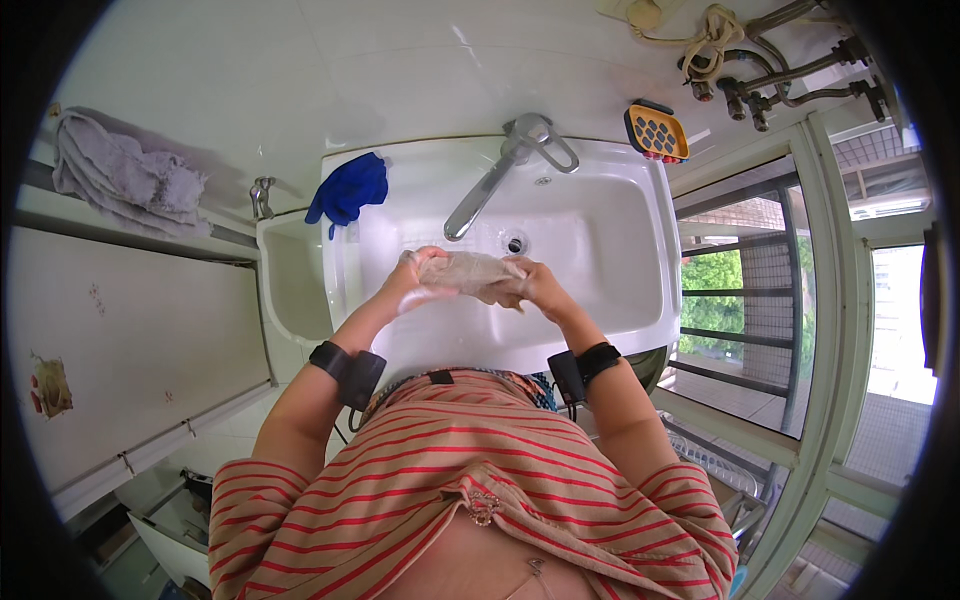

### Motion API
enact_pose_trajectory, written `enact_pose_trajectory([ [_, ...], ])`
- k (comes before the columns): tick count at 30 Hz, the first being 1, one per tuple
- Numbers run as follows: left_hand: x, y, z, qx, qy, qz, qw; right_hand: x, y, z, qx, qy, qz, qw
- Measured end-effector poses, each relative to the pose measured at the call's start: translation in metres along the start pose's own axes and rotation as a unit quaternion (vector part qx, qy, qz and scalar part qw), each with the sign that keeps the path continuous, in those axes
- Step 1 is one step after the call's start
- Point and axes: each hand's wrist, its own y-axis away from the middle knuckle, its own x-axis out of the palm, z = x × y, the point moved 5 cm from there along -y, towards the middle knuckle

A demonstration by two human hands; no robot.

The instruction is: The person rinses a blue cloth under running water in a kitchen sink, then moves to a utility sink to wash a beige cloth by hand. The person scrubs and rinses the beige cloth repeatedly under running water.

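A wet, pale beige cloth point(472, 274) is stretched between my two hands, above the near part of a white sink basin point(615, 255). My left hand point(421, 281) grips its left end, with some whitish suds on the skin. Its right end is bunched in my right hand point(538, 286), and a darker tip hangs below. Just beyond the cloth, the chrome faucet spout point(480, 196) points down toward my hands; no water stream is plain to see. The open drain point(515, 244) lies behind the cloth.
A blue cloth point(351, 187) drapes over the sink's back left corner. A yellow soap holder point(657, 132) is on the wall at the back right. Grey towels point(124, 176) hang at the left, near a small wall tap point(261, 196). A barred window point(739, 300) stands at the right.
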Motion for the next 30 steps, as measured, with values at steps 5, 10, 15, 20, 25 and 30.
enact_pose_trajectory([
  [5, -0.003, 0.002, 0.023, -0.043, -0.182, -0.002, 0.982, 0.008, -0.003, 0.007, 0.030, -0.179, -0.093, 0.979],
  [10, 0.032, 0.003, 0.004, -0.207, 0.383, -0.013, 0.900, 0.018, -0.008, 0.010, -0.141, 0.084, -0.208, 0.964],
  [15, 0.045, -0.019, 0.057, -0.161, 0.626, -0.008, 0.763, 0.106, 0.019, 0.080, -0.267, 0.272, -0.097, 0.919],
  [20, 0.070, -0.013, 0.010, -0.156, 0.479, 0.004, 0.864, 0.044, -0.010, 0.054, -0.143, 0.334, -0.232, 0.902],
  [25, 0.062, -0.014, 0.010, -0.060, 0.539, -0.056, 0.838, 0.093, 0.018, 0.076, -0.276, 0.336, -0.191, 0.880],
  [30, 0.067, -0.003, -0.007, -0.244, 0.446, -0.130, 0.852, 0.052, -0.010, 0.053, -0.161, 0.333, -0.267, 0.890],
])
